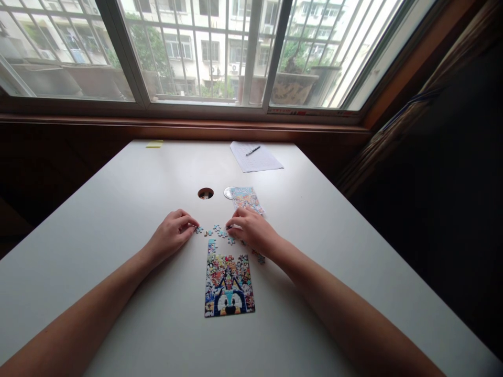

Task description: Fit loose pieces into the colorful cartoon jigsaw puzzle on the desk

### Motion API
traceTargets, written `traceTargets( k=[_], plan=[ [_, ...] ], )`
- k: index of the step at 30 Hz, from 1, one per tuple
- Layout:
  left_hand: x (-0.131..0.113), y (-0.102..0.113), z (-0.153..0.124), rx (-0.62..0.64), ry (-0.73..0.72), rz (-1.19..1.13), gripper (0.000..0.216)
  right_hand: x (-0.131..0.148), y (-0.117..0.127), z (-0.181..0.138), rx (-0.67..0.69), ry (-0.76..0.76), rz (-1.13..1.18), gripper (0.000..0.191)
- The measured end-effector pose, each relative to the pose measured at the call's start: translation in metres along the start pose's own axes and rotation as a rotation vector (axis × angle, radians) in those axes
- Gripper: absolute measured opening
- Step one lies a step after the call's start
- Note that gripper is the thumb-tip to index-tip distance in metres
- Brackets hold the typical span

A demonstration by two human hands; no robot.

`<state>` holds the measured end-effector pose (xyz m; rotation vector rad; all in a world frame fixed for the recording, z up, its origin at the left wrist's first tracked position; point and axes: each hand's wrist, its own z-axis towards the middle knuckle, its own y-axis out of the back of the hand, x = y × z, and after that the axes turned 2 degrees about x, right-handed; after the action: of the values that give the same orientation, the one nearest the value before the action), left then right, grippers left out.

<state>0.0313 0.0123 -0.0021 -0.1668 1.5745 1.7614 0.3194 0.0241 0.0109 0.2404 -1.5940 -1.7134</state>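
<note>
A partly joined jigsaw puzzle (230, 285) lies flat on the white table, showing a blue cartoon dog's face below a crowd of small figures. Its upper edge is uneven, with a narrow column rising at the left. Several loose puzzle pieces (217, 229), mostly light blue, are scattered just beyond it. My left hand (173, 230) is closed, its fingertips on a puzzle piece (199, 230) at the left of the scatter. On the other side, my right hand (251, 228) pinches a small dark puzzle piece (229, 227). More loose pieces (259, 257) lie partly hidden under my right wrist.
Beyond my right hand lies a picture card (247, 197), overlapping a round silver disc (228, 193). A round hole (205, 193) opens in the white table (118, 209). Farther back are paper sheets (259, 161) with a pen (253, 151), and a yellow slip (154, 144) near the window.
</note>
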Motion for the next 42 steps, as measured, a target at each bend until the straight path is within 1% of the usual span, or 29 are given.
traceTargets(
  k=[6, 14, 17, 20, 23, 25, 27, 31, 35, 42],
  plan=[
    [0.001, -0.001, 0.0, -0.005, -0.012, -0.002, 0.021, -0.001, 0.003, 0.001, 0.037, -0.082, 0.081, 0.007],
    [0.0, -0.001, 0.0, 0.0, -0.003, -0.009, 0.021, 0.0, 0.006, -0.001, 0.063, -0.092, 0.115, 0.011],
    [0.001, -0.001, 0.0, -0.001, -0.001, -0.011, 0.02, 0.0, 0.012, 0.0, 0.071, -0.122, 0.228, 0.012],
    [0.002, -0.001, 0.0, 0.003, -0.002, -0.011, 0.019, -0.004, 0.018, 0.0, 0.102, -0.226, 0.368, 0.01],
    [0.002, -0.001, 0.0, 0.001, 0.0, -0.015, 0.019, -0.01, 0.022, -0.001, 0.198, -0.34, 0.491, 0.011],
    [0.001, 0.0, 0.0, 0.0, 0.003, -0.017, 0.02, -0.012, 0.025, -0.003, 0.259, -0.377, 0.579, 0.013],
    [0.001, 0.0, 0.0, 0.001, 0.003, -0.016, 0.02, -0.012, 0.028, -0.004, 0.289, -0.373, 0.619, 0.015],
    [0.001, 0.0, -0.001, -0.008, -0.01, -0.014, 0.02, -0.007, 0.036, -0.006, 0.312, -0.302, 0.568, 0.017],
    [0.0, 0.001, -0.001, -0.014, -0.015, -0.021, 0.021, -0.001, 0.042, -0.01, 0.374, -0.316, 0.583, 0.02],
    [-0.001, 0.001, 0.0, -0.01, -0.012, -0.017, 0.019, 0.011, 0.047, -0.018, 0.453, -0.239, 0.567, 0.017]
  ],
)
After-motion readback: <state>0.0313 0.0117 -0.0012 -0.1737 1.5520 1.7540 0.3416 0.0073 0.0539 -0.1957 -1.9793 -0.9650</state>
